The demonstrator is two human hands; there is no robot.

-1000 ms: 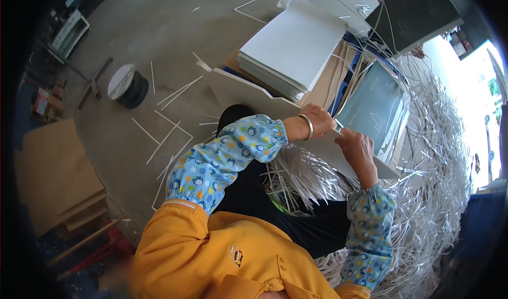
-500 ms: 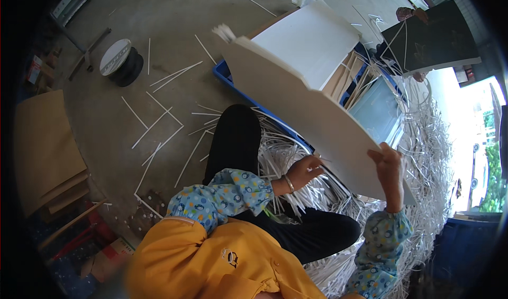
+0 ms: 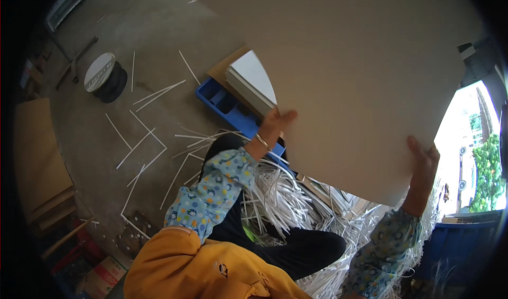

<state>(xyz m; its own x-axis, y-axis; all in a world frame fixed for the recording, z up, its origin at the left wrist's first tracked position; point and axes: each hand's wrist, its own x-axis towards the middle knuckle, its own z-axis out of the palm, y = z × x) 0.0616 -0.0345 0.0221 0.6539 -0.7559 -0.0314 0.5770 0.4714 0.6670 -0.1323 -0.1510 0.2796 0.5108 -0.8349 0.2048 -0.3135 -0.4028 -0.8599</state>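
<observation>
A large flat greyish-beige board, like cardboard, is raised in front of me and fills much of the upper right. Its lower left edge is in the grip of my left hand, which wears a bracelet, thumb on the near face. My right hand holds the right edge, thumb also on the near face; the fingers behind are hidden. Left of the board, part of a stack of white sheets shows, over a blue plastic crate. The rest of the stack is behind the board.
White strips lie heaped around my legs, with several loose ones on the concrete floor. A spool stands at left, brown cardboard sheets at far left. At lower right is a blue bin.
The board has come up and turned its broad face toward me, now covering the other person and most of the stack. My left hand has moved up and left and taken its edge.
</observation>
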